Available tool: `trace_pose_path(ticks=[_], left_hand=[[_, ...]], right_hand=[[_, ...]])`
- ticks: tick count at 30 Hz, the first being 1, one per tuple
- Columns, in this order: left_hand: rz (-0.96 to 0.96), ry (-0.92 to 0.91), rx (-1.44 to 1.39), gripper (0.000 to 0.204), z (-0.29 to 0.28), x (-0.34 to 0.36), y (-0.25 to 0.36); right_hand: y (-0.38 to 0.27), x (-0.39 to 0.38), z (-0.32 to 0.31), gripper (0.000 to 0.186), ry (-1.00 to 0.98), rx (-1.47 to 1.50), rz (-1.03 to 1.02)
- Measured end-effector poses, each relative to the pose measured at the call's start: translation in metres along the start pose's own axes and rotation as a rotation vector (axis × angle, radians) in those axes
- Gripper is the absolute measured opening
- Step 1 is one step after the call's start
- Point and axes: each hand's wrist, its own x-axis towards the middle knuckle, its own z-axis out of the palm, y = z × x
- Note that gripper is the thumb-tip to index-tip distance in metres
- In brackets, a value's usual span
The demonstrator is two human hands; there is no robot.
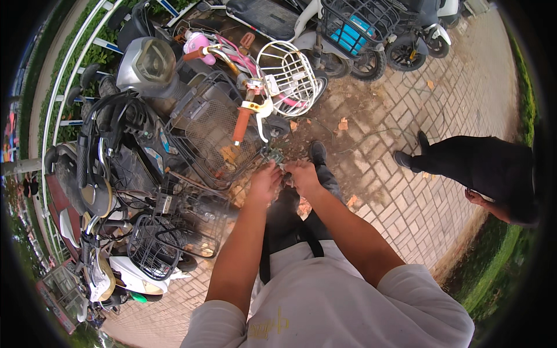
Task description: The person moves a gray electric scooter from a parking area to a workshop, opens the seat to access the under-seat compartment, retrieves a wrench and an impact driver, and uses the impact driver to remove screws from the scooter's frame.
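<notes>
Close together in front of my body, both hands are closed, fingertips almost meeting. My left hand (266,182) pinches at a small greyish metal-looking piece (275,155) that shows just beyond the fingers; its kind is too small to tell. Bent fingers on my right hand (303,176) close around something dark and small that I cannot make out. Just beyond the hands is a pink bicycle's handlebar with an orange-brown grip (242,125) and a white brake lever (264,119). Its white wire basket (290,78) lies farther off.
A dark mesh basket (212,130) and a silver-grey scooter front (148,64) crowd my left. More scooters and a black wire basket (154,246) stand nearer. At the far side, a black basket holds a blue item (353,36). A person in black (481,165) stands at right on brick paving (400,197).
</notes>
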Motion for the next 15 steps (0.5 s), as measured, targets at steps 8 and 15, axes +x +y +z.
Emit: trace_pose_path(ticks=[8,15], left_hand=[[0.018,0.075,0.032,0.036,0.006,-0.002,0.000],[0.003,0.048,-0.046,0.032,0.005,0.001,-0.002]], right_hand=[[0.000,0.004,-0.005,0.025,-0.133,-0.468,-0.105],[-0.001,0.014,-0.002,0.022,-0.308,0.336,0.399]])
